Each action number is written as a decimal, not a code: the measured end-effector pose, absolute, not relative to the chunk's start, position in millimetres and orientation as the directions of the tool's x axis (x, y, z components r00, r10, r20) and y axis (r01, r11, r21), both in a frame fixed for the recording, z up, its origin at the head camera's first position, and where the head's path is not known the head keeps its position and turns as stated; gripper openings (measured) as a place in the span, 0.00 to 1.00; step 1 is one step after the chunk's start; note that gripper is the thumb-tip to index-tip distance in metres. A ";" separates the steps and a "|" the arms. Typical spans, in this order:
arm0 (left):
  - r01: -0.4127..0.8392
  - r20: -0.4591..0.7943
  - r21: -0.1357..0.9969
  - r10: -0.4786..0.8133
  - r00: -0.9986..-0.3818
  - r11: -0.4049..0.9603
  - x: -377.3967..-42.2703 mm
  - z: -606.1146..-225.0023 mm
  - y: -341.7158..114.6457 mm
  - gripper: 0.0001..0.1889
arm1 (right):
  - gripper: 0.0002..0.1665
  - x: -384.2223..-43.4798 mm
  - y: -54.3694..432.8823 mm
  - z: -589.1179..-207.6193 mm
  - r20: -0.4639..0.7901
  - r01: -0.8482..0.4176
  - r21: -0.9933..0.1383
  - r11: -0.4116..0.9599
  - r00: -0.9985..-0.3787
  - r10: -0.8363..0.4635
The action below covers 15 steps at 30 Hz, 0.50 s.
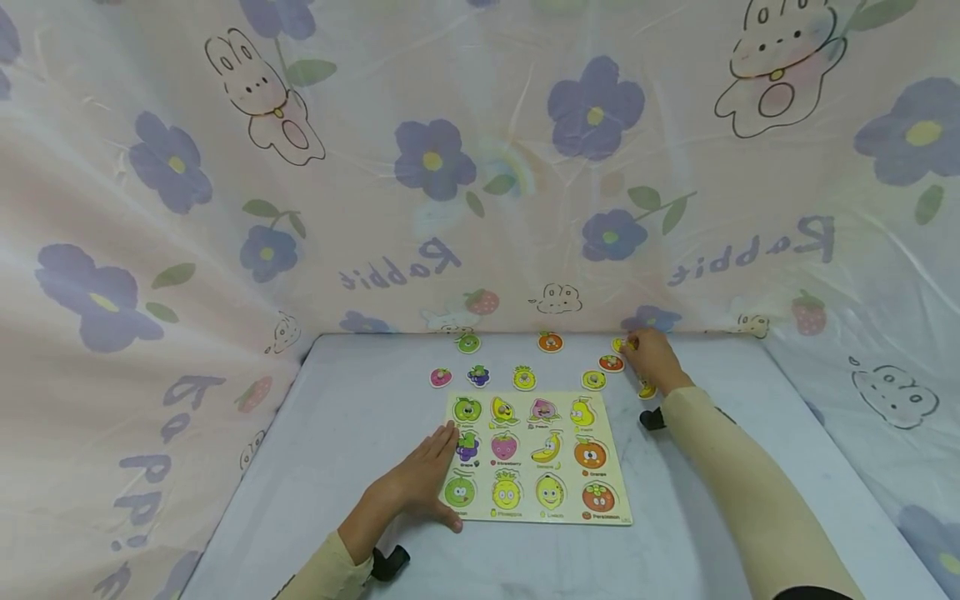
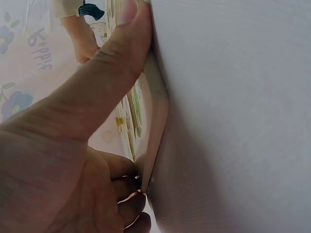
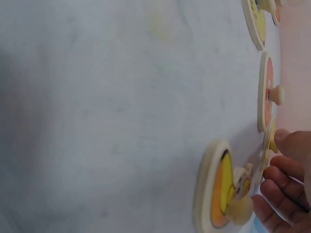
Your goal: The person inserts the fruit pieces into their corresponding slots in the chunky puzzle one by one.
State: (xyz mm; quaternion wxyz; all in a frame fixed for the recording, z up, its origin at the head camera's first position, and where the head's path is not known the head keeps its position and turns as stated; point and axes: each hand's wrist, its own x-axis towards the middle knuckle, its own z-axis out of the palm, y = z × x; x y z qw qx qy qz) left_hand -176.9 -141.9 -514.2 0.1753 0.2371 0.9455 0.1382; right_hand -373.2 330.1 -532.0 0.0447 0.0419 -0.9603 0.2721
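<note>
A wooden fruit puzzle board (image 1: pixel 531 430) lies flat on the white tabletop. Against its left edge and near-left corner rests my left hand (image 1: pixel 420 475), fingers extended, thumb along the near edge. The left wrist view shows the left thumb (image 2: pixel 109 77) touching the board's side. Beyond the board's far-right corner, my right hand (image 1: pixel 654 357) pinches a yellow fruit puzzle piece (image 3: pixel 267 145) with thumb and finger at its knob. A red-orange persimmon piece (image 1: pixel 611 363) and a banana piece (image 1: pixel 647 389) lie close to that hand. The right hand partly hides the yellow piece.
Behind the board lie strawberry (image 1: pixel 441 377), grape (image 1: pixel 478 377), pineapple (image 1: pixel 524 378) and lemon (image 1: pixel 594 380) pieces. Farther back are a green melon piece (image 1: pixel 468 343) and an orange piece (image 1: pixel 551 342). A printed curtain (image 1: pixel 510 250) borders the table's back edge.
</note>
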 end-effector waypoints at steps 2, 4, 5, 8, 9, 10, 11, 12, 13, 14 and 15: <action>0.400 -0.269 0.343 0.497 -0.825 0.850 -176.9 -513.9 -141.7 0.78 | 0.20 -373.6 330.3 -532.5 0.103 -0.098 -0.520 0.848 -0.993 -0.052; 0.402 -0.270 0.342 0.499 -0.824 0.849 -176.8 -513.8 -141.5 0.78 | 0.21 -373.7 330.5 -533.2 0.099 -0.095 -0.519 0.849 -0.994 -0.051; 0.402 -0.272 0.341 0.498 -0.823 0.850 -176.8 -513.9 -141.6 0.78 | 0.21 -374.0 330.6 -533.5 0.099 -0.094 -0.519 0.849 -0.994 -0.049; 0.401 -0.273 0.338 0.496 -0.824 0.852 -176.6 -514.1 -141.5 0.78 | 0.21 -374.9 330.5 -534.5 0.093 -0.087 -0.522 0.848 -0.995 -0.045; 0.400 -0.273 0.336 0.495 -0.825 0.853 -176.6 -514.3 -141.6 0.78 | 0.21 -375.4 330.4 -534.8 0.092 -0.084 -0.523 0.848 -0.995 -0.042; 0.399 -0.274 0.335 0.493 -0.826 0.854 -176.6 -514.4 -141.6 0.78 | 0.21 -375.8 330.2 -535.0 0.091 -0.081 -0.522 0.849 -0.995 -0.039; 0.397 -0.274 0.335 0.492 -0.826 0.854 -176.7 -514.7 -141.7 0.78 | 0.21 -376.3 330.0 -535.2 0.090 -0.078 -0.521 0.850 -0.995 -0.036; 0.398 -0.274 0.333 0.492 -0.827 0.855 -176.8 -515.1 -141.7 0.78 | 0.20 -376.3 329.9 -535.1 0.090 -0.077 -0.520 0.851 -0.995 -0.035; 0.399 -0.273 0.332 0.492 -0.827 0.855 -177.0 -515.0 -141.7 0.78 | 0.20 -376.4 329.7 -534.9 0.092 -0.077 -0.520 0.851 -0.995 -0.035; 0.399 -0.271 0.332 0.492 -0.827 0.855 -177.1 -515.1 -141.6 0.78 | 0.20 -376.4 329.7 -534.7 0.094 -0.077 -0.521 0.850 -0.995 -0.033; 0.399 -0.272 0.331 0.492 -0.827 0.855 -177.2 -515.0 -141.9 0.78 | 0.19 -376.1 329.4 -534.2 0.097 -0.078 -0.523 0.849 -0.995 -0.032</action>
